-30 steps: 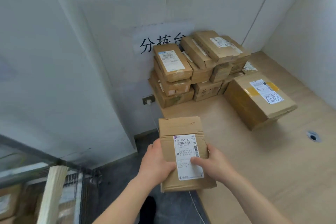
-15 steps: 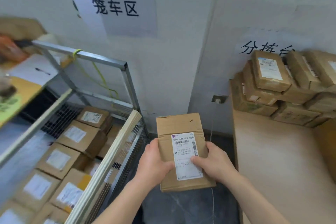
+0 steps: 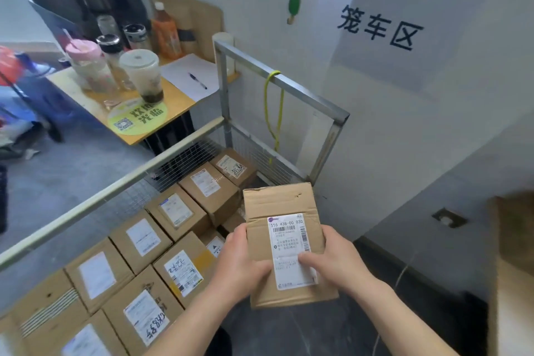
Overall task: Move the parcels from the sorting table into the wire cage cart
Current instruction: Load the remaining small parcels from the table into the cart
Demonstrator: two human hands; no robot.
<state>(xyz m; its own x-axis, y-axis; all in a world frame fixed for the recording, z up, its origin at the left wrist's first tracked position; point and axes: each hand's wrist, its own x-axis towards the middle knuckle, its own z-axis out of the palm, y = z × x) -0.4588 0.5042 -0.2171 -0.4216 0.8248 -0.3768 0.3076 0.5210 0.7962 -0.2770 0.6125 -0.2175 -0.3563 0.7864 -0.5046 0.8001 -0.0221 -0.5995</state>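
A flat brown cardboard parcel (image 3: 281, 205) with a white shipping label is held in front of me, just right of the wire cage cart (image 3: 303, 94). My left hand (image 3: 241, 263) grips its left edge and my right hand (image 3: 335, 261) grips its right edge, thumb on the label. Inside the cart lie several brown labelled parcels (image 3: 179, 269), packed side by side. Only a corner of the sorting table (image 3: 513, 274) shows at the right edge.
A small yellow desk (image 3: 173, 101) with cups, bottles, paper and a pen stands behind the cart's far left. A yellow-green cord (image 3: 273, 107) hangs from the cart's top rail. White wall with a sign is straight ahead; dark floor lies below the parcel.
My view has swung left from the sorting table to the cage cart. Both hands kept the same grip on the parcel, which now hangs beside the cart's open side.
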